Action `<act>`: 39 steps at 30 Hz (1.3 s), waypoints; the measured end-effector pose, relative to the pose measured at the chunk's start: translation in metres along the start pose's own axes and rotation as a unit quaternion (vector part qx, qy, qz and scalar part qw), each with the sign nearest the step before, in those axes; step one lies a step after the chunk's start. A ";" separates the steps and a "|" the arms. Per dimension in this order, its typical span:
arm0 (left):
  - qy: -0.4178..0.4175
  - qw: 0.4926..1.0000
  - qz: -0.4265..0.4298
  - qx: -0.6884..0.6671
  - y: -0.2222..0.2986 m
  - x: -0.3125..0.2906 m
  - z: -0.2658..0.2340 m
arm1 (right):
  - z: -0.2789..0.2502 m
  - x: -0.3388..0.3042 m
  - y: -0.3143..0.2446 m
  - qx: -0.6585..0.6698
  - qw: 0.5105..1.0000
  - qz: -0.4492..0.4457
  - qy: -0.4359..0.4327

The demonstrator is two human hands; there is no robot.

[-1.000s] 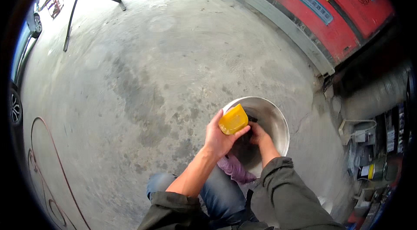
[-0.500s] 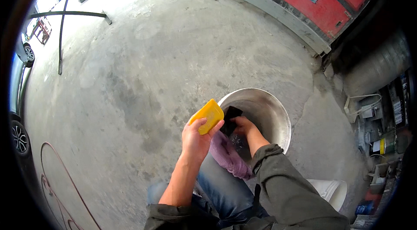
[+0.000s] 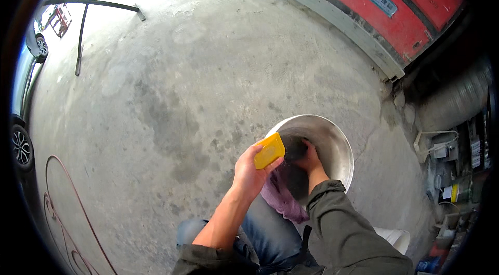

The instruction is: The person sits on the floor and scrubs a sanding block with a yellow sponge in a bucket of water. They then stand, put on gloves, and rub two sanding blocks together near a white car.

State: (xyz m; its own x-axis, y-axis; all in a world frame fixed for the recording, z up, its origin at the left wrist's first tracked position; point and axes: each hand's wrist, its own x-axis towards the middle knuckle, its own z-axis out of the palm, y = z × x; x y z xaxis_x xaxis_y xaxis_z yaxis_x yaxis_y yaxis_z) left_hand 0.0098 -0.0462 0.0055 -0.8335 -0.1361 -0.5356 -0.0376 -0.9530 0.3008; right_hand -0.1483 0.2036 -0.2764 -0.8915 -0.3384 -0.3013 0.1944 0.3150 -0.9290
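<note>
At the left rim of the metal bucket (image 3: 340, 148), noted yellow block (image 3: 270, 150) clamped in left hand (image 3: 249, 169). Inside, found black pad (image 3: 294, 148) gripped at its right edge by right hand (image 3: 311, 159), finger detail blurred. Advise holding both over the opening, gripping by edges, and avoiding purple cloth (image 3: 283, 201) at near rim.

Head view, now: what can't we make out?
All in the head view:
- Dark pad at the right hand: outline blurred, dark on dark; how the fingers close on it is unclear.
- Yellow block: its underside faces away, covered by the left hand.
- Metal bucket: near-left rim, behind purple cloth.
- White container: partly behind the right sleeve.
- Car: cut off by the left image edge.
</note>
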 end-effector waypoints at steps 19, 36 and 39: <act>-0.001 0.987 -0.058 0.149 -0.083 0.086 -0.016 | -0.032 -0.084 -0.296 0.262 0.957 0.098 -0.080; -0.131 0.977 0.029 0.164 -0.068 0.080 -0.002 | -0.061 -0.103 -0.304 0.103 0.982 -0.080 0.135; -0.086 0.966 0.063 0.234 -0.066 0.073 0.006 | -0.065 -0.107 -0.297 0.084 0.981 -0.062 0.165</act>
State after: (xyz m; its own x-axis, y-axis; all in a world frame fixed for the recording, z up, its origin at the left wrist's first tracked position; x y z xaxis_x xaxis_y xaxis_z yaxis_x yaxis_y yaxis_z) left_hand -0.0514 0.0087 -0.0488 -0.9256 -0.1571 -0.3443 -0.1417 -0.6998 0.7002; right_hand -0.1371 0.2036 0.0461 -0.9912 -0.0504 -0.1226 0.1152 0.1301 -0.9848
